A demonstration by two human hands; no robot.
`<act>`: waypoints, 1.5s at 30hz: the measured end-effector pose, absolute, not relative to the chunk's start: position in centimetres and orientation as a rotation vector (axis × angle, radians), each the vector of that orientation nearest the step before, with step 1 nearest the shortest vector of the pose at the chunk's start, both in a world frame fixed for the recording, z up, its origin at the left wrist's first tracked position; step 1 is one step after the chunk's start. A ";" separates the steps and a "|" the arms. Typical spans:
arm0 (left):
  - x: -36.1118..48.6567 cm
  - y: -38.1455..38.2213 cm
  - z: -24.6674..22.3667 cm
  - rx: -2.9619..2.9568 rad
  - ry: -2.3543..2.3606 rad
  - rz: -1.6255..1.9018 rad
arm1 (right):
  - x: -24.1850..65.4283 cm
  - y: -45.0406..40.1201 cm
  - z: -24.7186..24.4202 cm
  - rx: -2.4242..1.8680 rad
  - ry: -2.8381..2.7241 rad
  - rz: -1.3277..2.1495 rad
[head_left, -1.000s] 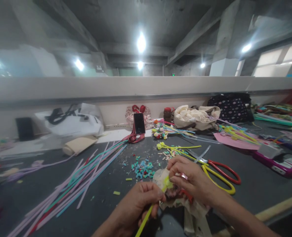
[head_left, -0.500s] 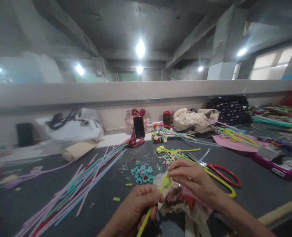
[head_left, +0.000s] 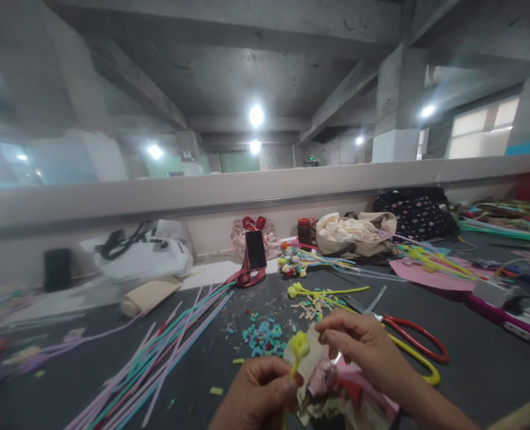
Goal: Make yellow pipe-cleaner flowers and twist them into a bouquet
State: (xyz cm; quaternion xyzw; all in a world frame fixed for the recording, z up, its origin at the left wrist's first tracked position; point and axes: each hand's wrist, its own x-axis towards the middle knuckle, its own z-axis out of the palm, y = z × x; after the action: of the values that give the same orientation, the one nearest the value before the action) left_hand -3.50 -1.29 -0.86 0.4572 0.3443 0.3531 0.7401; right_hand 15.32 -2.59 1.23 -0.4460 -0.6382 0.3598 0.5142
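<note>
A yellow fuzzy stem with a curled, flower-like head (head_left: 299,346) stands upright, pinched below the head by the fingers of my left hand (head_left: 265,391). Just right of the head is my right hand (head_left: 358,346), fingers bent and apart, with nothing seen between them. Beneath both hands lies crumpled cream paper (head_left: 307,364) with a shiny pinkish lump (head_left: 322,377) and pink and red pieces on it. Small blue and teal cut bits (head_left: 265,338) are piled beyond my left hand. Another yellow flower-headed stem (head_left: 297,291) lies farther back.
Red-handled scissors (head_left: 419,337) and a yellow handle loop lie at right. Long pastel stems (head_left: 157,358) spread at left. A phone (head_left: 256,249), a red-lidded jar (head_left: 304,230) and bags line the back.
My right hand has come off the yellow head, which now shows fully above my left fingers. The camera view has tilted up, so the table sits lower in the picture.
</note>
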 end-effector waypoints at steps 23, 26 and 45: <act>-3.4 -0.9 -1.8 1.183 0.878 0.892 | 15.0 -2.7 0.1 -0.989 -1.438 1.036; -3.4 -0.9 -1.8 1.208 0.883 0.919 | 14.7 -2.9 0.4 -0.961 -1.456 1.082; -4.4 0.0 -1.7 0.902 0.897 0.823 | 14.2 -2.3 -1.2 -1.089 -1.470 1.108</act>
State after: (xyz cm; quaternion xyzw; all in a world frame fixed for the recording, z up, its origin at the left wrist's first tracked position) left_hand -4.42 0.04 -1.69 0.4092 0.4068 0.3733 0.7264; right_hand 14.18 -2.32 -1.22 -0.4466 -0.6026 0.4544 0.4806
